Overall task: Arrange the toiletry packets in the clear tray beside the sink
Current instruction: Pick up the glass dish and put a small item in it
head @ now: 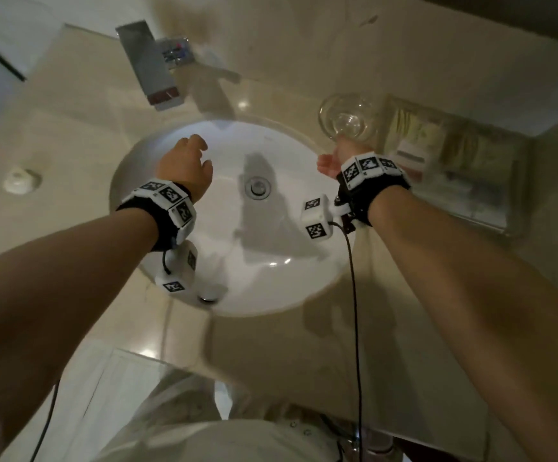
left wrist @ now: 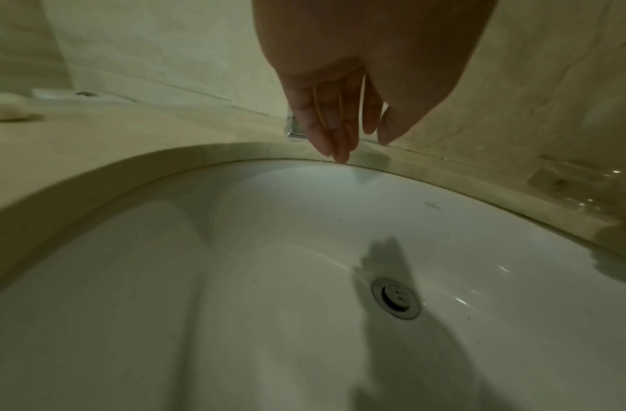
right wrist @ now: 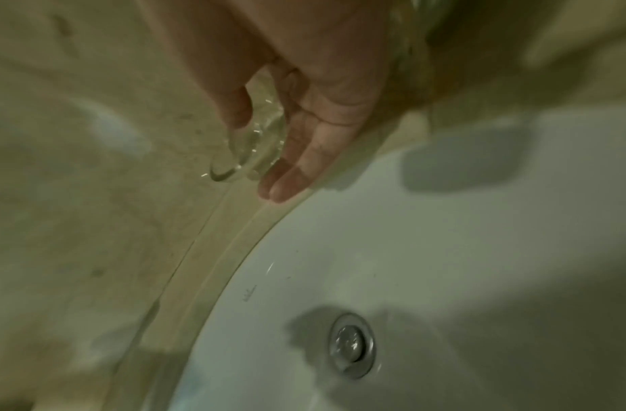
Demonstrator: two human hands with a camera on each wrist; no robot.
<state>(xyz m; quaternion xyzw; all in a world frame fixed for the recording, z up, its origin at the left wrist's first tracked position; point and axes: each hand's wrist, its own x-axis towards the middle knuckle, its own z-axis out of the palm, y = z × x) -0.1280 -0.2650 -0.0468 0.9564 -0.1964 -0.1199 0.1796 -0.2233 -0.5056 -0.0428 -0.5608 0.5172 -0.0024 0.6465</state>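
Observation:
The clear tray [head: 491,221] sits on the counter right of the sink and holds several pale toiletry packets [head: 437,141], blurred in the head view. My right hand [head: 341,158] is at the sink's right rim, just left of the tray. Its thumb and fingers grip a clear drinking glass [head: 347,116]. In the right wrist view the glass [right wrist: 230,169] sits between the thumb and fingers of the right hand [right wrist: 258,153], above the counter. My left hand [head: 189,161] hangs over the sink basin with fingers [left wrist: 336,130] straight and relaxed, holding nothing.
A white oval sink [head: 224,255] with a metal drain [head: 257,186] fills the middle of the beige counter. A chrome faucet [head: 151,68] stands behind it. A small white round object [head: 21,180] lies on the counter at the left.

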